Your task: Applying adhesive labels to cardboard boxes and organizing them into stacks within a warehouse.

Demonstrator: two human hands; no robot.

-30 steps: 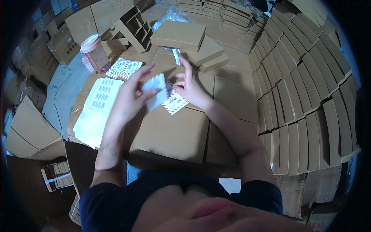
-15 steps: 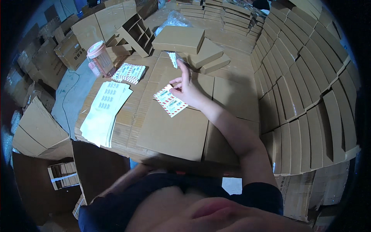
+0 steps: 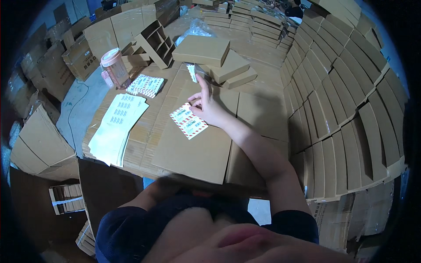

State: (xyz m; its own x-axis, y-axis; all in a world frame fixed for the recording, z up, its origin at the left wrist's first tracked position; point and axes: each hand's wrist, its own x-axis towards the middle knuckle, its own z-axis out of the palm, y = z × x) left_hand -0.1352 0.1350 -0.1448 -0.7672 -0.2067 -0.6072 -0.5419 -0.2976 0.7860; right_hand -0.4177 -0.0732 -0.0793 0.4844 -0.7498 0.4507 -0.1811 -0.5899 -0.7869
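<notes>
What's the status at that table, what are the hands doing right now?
Right hand pressing a red-striped label onto a flat cardboard box. Left hand out of sight. Peeled backing sheets lie to the left, nothing in the way.

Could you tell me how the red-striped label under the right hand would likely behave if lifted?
The label lies flat on the cardboard box and looks paper-thin, so probably light and floppy. The right hand touches its corner; it may stick there if adhesive-backed, though that cannot be seen.
</notes>
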